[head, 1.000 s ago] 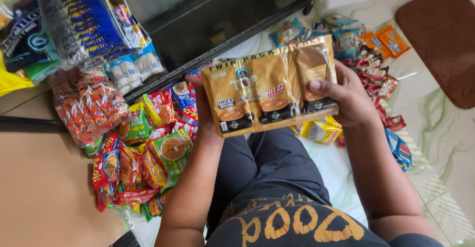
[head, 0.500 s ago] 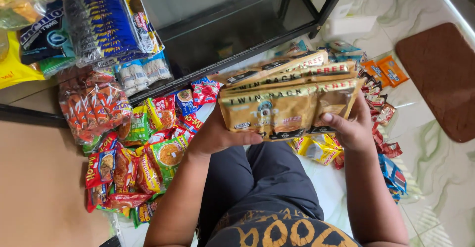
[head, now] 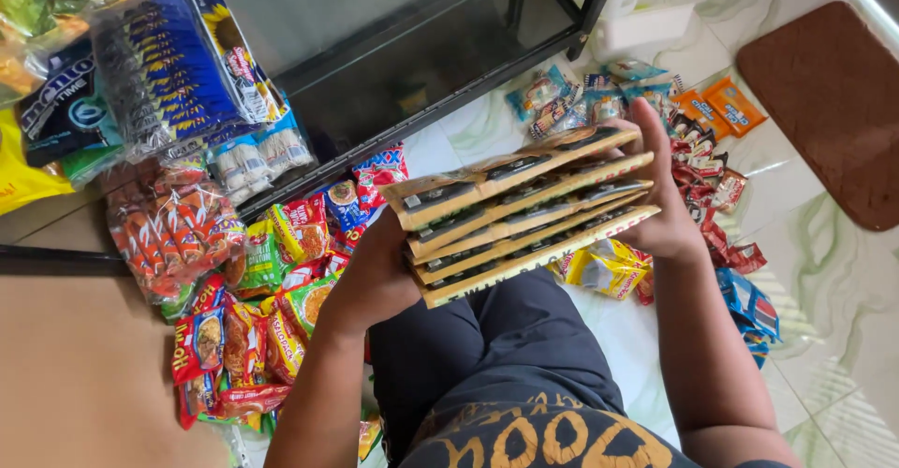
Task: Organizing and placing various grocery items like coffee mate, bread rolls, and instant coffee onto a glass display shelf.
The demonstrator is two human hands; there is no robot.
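I hold a stack of tan sachet strips flat between both hands, edges facing me, over my lap in dark trousers. My left hand grips the stack's left end from below. My right hand clasps its right end, fingers spread along the far side. Under the stack's right end lies a yellow snack packet on the floor.
A heap of red, green and orange snack packets lies on the floor at my left. Blue bagged packs hang above them. A dark glass cabinet stands ahead. Small sachets are scattered at the right, near a brown mat.
The strips were upright with their printed fronts toward me; I have tipped them flat so only their edges show. Both hands kept their grip on the ends.
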